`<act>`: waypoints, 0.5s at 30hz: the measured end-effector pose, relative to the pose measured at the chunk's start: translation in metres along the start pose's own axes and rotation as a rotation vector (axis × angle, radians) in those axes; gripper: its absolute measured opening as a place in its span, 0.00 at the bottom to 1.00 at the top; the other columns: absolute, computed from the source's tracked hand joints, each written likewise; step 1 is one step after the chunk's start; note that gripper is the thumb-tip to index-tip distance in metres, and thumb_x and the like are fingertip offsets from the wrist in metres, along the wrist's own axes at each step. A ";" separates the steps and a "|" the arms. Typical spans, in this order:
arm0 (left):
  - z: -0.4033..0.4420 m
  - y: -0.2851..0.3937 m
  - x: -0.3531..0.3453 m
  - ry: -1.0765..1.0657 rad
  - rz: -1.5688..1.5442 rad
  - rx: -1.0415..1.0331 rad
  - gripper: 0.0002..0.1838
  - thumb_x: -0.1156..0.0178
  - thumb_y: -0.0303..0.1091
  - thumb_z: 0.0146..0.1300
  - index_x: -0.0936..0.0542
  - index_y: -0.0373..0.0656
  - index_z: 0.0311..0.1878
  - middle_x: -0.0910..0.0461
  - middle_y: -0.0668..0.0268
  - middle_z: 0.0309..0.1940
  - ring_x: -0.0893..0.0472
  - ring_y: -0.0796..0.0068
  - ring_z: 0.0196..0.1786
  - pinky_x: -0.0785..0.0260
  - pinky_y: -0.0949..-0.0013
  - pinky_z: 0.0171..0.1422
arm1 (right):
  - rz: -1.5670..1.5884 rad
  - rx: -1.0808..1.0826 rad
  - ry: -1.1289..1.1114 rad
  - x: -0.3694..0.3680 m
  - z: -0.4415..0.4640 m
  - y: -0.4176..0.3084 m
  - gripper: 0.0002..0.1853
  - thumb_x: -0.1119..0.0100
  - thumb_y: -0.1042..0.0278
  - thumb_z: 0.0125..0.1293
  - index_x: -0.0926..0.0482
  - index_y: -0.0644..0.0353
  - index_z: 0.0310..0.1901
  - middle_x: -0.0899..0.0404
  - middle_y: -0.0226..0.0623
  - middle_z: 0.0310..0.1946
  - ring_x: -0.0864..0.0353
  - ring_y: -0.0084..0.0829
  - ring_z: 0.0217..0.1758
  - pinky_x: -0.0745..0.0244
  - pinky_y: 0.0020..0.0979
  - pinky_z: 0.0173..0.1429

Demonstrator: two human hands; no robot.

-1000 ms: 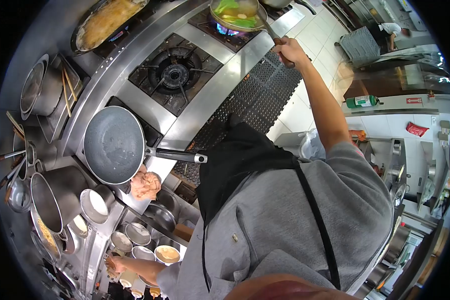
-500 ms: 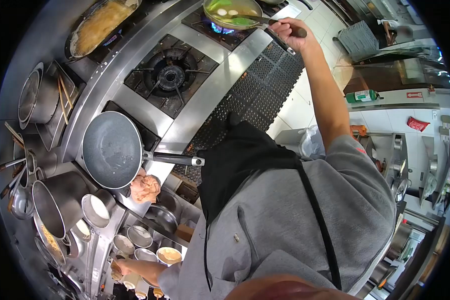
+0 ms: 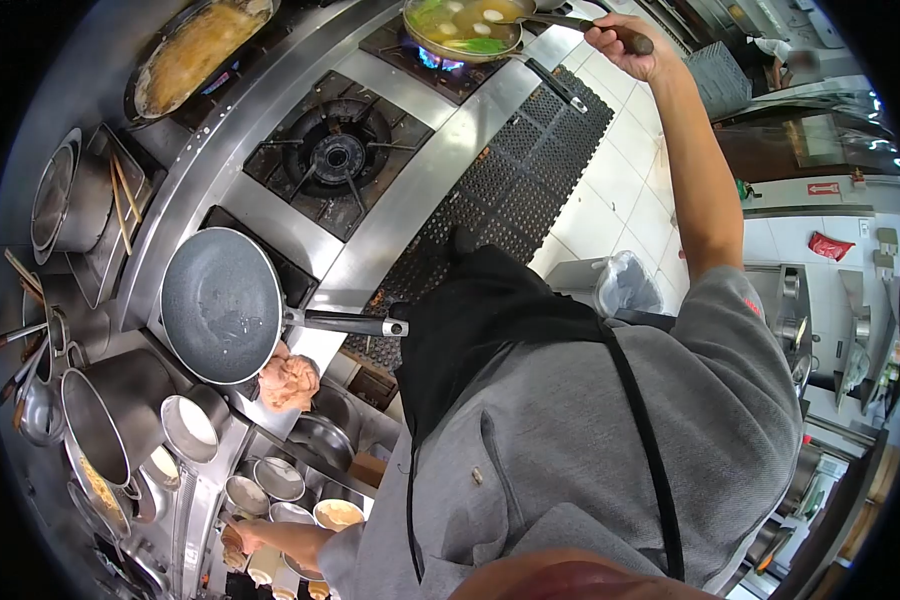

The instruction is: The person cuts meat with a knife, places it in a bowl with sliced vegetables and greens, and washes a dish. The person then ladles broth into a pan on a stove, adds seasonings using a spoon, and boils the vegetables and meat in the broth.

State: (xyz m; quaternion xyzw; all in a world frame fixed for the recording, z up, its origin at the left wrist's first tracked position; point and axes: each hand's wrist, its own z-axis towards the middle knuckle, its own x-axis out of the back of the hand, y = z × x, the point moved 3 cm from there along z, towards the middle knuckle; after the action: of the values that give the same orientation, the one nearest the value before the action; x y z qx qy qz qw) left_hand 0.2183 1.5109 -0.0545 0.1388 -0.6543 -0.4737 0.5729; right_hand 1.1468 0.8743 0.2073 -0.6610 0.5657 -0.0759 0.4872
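Observation:
My right hand point(image 3: 625, 48) is closed around the dark handle of a long cooking utensil point(image 3: 560, 20). Its thin metal end reaches into a pan point(image 3: 515, 48) of yellowish broth with pale round pieces and green leaves, over a blue flame. The utensil's working end is too small to name. The pan's own handle point(image 3: 558, 85) points down to the right, untouched. At the lower left, my left hand point(image 3: 248, 535) is curled at a small brownish object point(image 3: 232, 548) I cannot make out, beside light squeeze bottles point(image 3: 263, 566) and metal tubs point(image 3: 280, 478).
An unlit burner point(image 3: 338, 157) lies between the broth pan and a grey frying pan point(image 3: 222, 305), whose handle juts towards my apron. A tray of frothy oil point(image 3: 202, 62) stands at top left. Tall pots point(image 3: 113, 415) line the left; a bin point(image 3: 625, 285) stands behind.
My right hand has moved right and slightly up, drawing the utensil towards the pan's right rim. My left hand stays among the tubs and bottles.

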 end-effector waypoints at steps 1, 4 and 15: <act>0.000 0.002 0.000 0.022 0.001 -0.008 0.40 0.14 0.46 0.21 0.20 0.34 0.40 0.18 0.52 0.39 0.19 0.57 0.46 0.20 0.54 0.48 | 0.002 0.001 0.001 -0.004 -0.003 0.000 0.10 0.51 0.75 0.69 0.37 0.76 0.41 0.26 0.44 0.31 0.23 0.22 0.23 0.22 0.17 0.20; -0.002 0.005 0.001 -0.011 0.053 -0.023 0.40 0.15 0.47 0.22 0.20 0.33 0.40 0.18 0.51 0.39 0.19 0.56 0.46 0.21 0.53 0.49 | -0.123 0.035 0.098 -0.011 -0.014 0.002 0.09 0.48 0.73 0.69 0.33 0.73 0.39 0.24 0.42 0.30 0.23 0.20 0.22 0.22 0.17 0.20; -0.004 0.004 -0.003 -0.094 0.144 -0.049 0.40 0.17 0.49 0.28 0.21 0.30 0.41 0.18 0.48 0.39 0.19 0.53 0.46 0.23 0.49 0.50 | -0.779 0.218 0.510 -0.047 -0.022 0.040 0.04 0.40 0.74 0.57 0.24 0.64 0.29 0.23 0.36 0.20 0.25 0.23 0.18 0.31 0.25 0.18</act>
State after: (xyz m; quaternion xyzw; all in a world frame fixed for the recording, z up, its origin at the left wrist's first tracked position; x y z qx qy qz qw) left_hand 0.2240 1.5128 -0.0538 0.0550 -0.6771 -0.4530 0.5773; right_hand 1.0896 0.9052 0.2107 -0.7291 0.3661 -0.4717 0.3345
